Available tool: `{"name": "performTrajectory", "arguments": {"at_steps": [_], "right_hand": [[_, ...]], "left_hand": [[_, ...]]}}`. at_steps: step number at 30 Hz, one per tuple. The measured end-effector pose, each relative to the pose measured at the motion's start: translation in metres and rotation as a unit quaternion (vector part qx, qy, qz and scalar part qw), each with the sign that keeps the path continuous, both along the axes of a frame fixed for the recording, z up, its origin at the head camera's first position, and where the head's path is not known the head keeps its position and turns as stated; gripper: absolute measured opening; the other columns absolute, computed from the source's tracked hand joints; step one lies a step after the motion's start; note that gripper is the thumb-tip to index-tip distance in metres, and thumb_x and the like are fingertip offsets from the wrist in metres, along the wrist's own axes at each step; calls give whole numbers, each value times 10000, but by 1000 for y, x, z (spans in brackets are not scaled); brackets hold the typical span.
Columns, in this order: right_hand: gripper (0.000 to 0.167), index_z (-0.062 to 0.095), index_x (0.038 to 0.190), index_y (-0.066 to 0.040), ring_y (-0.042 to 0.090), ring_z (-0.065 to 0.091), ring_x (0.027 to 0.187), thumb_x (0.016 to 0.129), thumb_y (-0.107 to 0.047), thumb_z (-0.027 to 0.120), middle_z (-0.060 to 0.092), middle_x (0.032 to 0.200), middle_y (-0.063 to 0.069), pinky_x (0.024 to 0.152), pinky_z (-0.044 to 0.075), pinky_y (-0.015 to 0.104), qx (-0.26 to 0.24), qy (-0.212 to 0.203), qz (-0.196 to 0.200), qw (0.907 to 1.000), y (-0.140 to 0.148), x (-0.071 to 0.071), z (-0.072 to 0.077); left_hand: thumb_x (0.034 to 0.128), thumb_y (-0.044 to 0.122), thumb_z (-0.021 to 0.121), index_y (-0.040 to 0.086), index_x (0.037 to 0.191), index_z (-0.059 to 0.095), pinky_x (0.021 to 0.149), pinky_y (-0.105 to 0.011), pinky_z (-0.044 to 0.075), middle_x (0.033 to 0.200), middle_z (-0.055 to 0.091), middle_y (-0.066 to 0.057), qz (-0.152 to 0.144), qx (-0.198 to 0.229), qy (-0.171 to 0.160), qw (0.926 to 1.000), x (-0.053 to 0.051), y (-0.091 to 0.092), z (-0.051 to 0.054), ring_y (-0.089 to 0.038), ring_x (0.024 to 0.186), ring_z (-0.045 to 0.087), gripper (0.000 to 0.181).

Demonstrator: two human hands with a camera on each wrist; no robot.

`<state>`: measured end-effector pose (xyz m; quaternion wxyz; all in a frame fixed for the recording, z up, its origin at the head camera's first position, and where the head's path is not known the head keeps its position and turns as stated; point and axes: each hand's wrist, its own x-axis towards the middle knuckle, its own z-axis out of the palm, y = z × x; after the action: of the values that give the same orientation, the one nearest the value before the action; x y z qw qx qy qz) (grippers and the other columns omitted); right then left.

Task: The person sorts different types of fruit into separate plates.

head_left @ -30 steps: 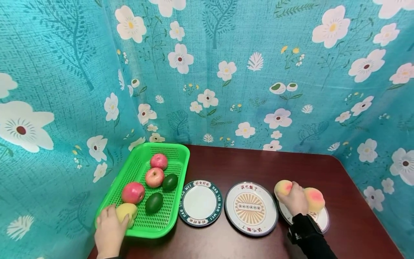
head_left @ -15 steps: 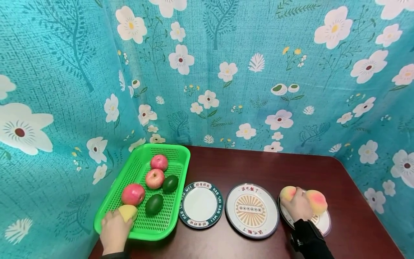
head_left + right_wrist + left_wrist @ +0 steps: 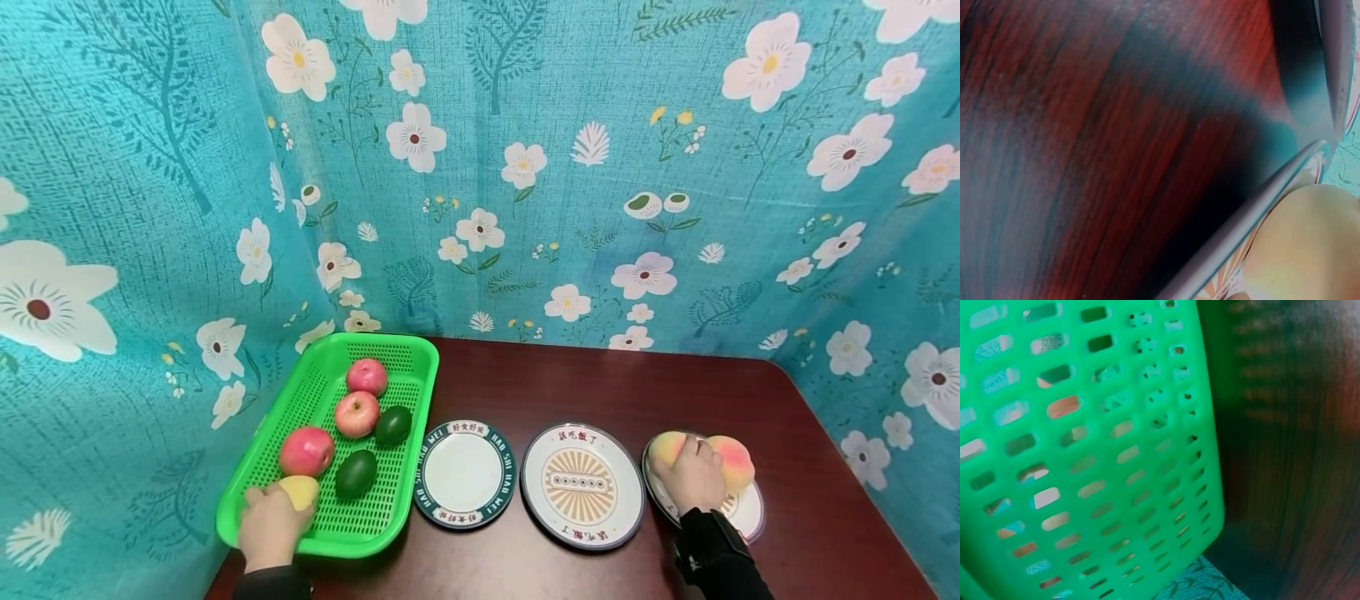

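At the near left corner of the green basket (image 3: pixel 322 542), my left hand (image 3: pixel 272 527) grips a smooth yellow fruit (image 3: pixel 299 492); its kind is unclear. Two dark green avocados (image 3: pixel 356 474) and several red apples (image 3: pixel 307 451) lie in the same basket. On the rightmost plate (image 3: pixel 752 515), my right hand (image 3: pixel 692 477) holds a yellow-pink peach (image 3: pixel 666 447) by its right side. A second peach (image 3: pixel 731 463) sits beside that hand on the plate. The right wrist view shows a peach (image 3: pixel 1310 244) close above the plate rim (image 3: pixel 1260 209); the left wrist view shows only the basket's slotted side (image 3: pixel 1104 469).
Between basket and right plate stand a green-rimmed plate (image 3: pixel 464 473) and a white plate with a sunburst print (image 3: pixel 582 517), both bare. All rest on a dark red-brown table (image 3: pixel 540 383). A blue flowered cloth (image 3: pixel 480 167) hangs behind and at both sides.
My right hand has moved slightly right and down, bringing its peach onto the plate. My left hand has closed further round the yellow fruit, which stays in the basket corner.
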<state>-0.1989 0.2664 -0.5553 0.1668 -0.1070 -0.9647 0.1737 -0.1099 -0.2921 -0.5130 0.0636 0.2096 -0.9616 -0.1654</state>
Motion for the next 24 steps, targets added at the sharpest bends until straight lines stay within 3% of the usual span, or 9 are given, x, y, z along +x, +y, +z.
{"name": "performTrajectory", "arguments": {"at_steps": [4,11,21,24], "right_hand": [[693,413,1109,175,497,391,898,656,-276,681,429,1026,362,690,349,554,104,205,31,9997,-2,1,1],[745,350,1175,182,516,348,961,692,-275,687,380,1088,374,735,335,576,-19,-89,79,9999,-2,1,1],[761,302,1224,153,513,301,1028,713,-278,667,325,1149,370,716,333,604,-304,-497,95,9983,0,3,3],[758,313,1229,132,514,283,1061,699,-272,674,302,1183,373,723,328,614,-446,-430,75,9980,0,4,4]], "left_hand": [[673,245,686,-190,971,393,537,-495,407,857,323,-339,96,81,-163,9998,-2,-1,-3,-462,687,454,603],[658,248,708,-143,1054,338,556,-511,410,788,415,-333,-25,329,-524,9981,-5,-3,-2,-448,696,493,669],[628,247,730,-139,1059,345,612,-519,404,796,457,-321,-29,390,-436,9983,-6,-4,-5,-453,737,495,696],[618,241,737,-144,1048,348,630,-529,394,805,449,-331,-66,397,-387,9984,-6,-3,-4,-469,749,480,696]]}}
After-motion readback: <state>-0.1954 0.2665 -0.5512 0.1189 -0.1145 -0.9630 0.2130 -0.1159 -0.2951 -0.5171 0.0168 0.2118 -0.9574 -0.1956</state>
